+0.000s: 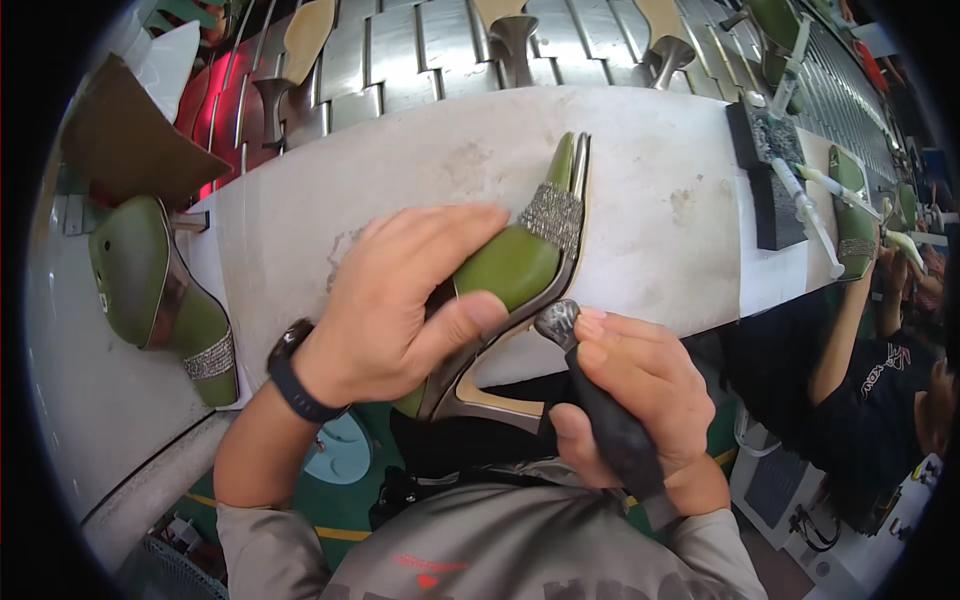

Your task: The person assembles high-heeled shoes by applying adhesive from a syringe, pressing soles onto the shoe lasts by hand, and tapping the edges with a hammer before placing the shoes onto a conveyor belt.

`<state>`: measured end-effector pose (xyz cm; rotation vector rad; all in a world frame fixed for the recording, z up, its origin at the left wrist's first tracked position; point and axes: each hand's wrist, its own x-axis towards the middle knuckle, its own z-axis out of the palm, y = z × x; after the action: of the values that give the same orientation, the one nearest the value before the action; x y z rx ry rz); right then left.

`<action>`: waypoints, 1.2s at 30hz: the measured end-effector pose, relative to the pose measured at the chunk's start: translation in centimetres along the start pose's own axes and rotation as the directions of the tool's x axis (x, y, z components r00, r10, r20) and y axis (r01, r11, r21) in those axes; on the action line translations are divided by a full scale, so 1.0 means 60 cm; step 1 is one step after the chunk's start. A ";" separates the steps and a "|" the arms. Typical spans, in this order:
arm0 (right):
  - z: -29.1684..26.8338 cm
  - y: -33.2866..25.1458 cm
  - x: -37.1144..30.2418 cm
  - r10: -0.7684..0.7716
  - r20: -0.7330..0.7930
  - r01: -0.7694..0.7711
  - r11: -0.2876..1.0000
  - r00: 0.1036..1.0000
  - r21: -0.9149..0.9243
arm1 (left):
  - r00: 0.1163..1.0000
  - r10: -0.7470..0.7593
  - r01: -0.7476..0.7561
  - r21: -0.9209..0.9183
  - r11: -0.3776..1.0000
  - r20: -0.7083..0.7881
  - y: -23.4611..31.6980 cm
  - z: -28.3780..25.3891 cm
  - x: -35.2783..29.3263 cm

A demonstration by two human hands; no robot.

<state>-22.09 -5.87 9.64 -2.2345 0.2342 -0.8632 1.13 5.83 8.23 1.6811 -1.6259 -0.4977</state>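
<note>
A high-heeled sandal (490,407) with a glittering stone-set band (552,215) sits on a green last, its toe pointing away from me over the table edge. My left hand (400,290) wraps around the green last from the left, thumb on top, and grips it. In my right hand (645,385) is a hammer (610,420) with a thick black handle and a rounded, worn metal head. That head is beside the sole's edge near the arch; whether it touches, I cannot tell. The fingertips of my right hand lie close to the head.
Another green last with a banded sandal (165,290) lies at the left, near a brown board (140,130). A metal slat conveyor (400,50) carries heeled soles behind the pale table (450,140). Syringes (805,215) rest on a black block (775,205). A co-worker (860,370) is at the right.
</note>
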 end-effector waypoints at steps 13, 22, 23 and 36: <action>0.042 0.012 0.003 -0.140 0.157 0.127 0.988 0.978 0.091 | 0.994 0.043 -0.035 0.072 0.997 -0.104 -0.016 0.010 -0.014; 0.024 -0.009 0.055 -0.177 0.316 0.181 0.983 0.932 0.016 | 0.988 0.027 -0.012 0.100 0.995 -0.149 -0.013 0.017 -0.019; 0.028 -0.014 0.052 -0.132 0.307 0.136 0.991 0.942 0.008 | 0.987 0.033 -0.017 0.103 0.995 -0.157 -0.012 0.017 -0.019; 0.049 -0.001 0.021 -0.296 0.186 0.293 0.955 0.937 0.044 | 0.976 0.025 -0.009 0.078 0.997 -0.215 -0.002 0.025 -0.019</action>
<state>-19.20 -4.67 8.82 -2.3554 -0.2037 -0.7914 0.02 6.58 6.93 1.7113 -1.5159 -0.2368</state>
